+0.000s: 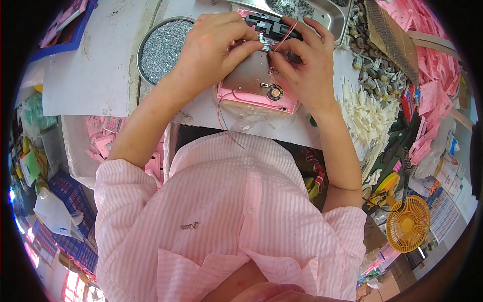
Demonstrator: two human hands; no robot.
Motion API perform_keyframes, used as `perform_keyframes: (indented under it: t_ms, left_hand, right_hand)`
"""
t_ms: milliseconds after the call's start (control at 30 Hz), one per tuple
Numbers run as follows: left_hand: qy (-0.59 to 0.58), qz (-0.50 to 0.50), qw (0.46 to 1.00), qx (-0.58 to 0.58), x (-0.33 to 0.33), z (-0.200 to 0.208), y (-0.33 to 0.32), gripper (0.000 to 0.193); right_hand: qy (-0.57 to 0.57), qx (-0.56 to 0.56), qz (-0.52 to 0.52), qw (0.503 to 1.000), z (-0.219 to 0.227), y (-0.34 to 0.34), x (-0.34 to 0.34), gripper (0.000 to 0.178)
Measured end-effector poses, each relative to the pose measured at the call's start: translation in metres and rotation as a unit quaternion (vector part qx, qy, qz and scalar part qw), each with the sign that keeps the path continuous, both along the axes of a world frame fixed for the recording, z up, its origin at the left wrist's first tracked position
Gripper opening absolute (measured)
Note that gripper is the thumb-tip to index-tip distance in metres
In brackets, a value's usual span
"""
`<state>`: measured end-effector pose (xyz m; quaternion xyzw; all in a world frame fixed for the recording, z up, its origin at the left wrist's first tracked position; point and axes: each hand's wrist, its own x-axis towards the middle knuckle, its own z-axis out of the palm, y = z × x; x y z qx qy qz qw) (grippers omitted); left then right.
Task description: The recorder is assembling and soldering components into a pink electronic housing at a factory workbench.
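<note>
A pink plastic housing [256, 102] lies on the bench before me, with a brownish-grey flat plate [246, 74] and a small round speaker [274, 92] on it. At its far end sits a black plastic mechanism [266, 24]. My left hand [214, 45] reaches over the housing, thumb and forefinger pinched at a small shiny piece too fine to name. My right hand [307, 63] meets it there from the right, its thumb and forefinger also closed near that piece. Red and white wires [287, 34] rise beside the right fingers. Thin wires [221, 118] hang over the bench's near edge.
A round metal bowl of small screws [163, 53] stands at left, a metal tray [329, 17] at the back. Right are small motors [372, 70], white plastic parts [365, 113], pink parts [432, 60] and a yellow basket [408, 224]. A bin [80, 151] sits lower left.
</note>
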<state>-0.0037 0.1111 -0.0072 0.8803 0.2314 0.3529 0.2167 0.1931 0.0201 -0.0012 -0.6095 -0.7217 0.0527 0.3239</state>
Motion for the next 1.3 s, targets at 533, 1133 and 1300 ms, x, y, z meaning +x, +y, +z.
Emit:
perform_keyframes:
  t_ms: [533,1133,1300]
  left_hand:
    - [-0.005,-0.146,0.935,-0.322,0.040,0.019,-0.027,0.020]
    - [0.082,-0.194,0.967,-0.141,0.042,0.037,-0.004,0.012]
    - [0.086,-0.169,0.972,-0.140,0.036,0.041,-0.008,0.009]
  right_hand:
    - [0.017,0.074,0.019,0.997,0.028,-0.032,0.033,0.017]
    - [0.573,0.224,-0.499,0.611,0.012,-0.350,0.228,0.014]
    - [0.458,0.240,-0.533,0.670,0.017,-0.339,0.260,0.016]
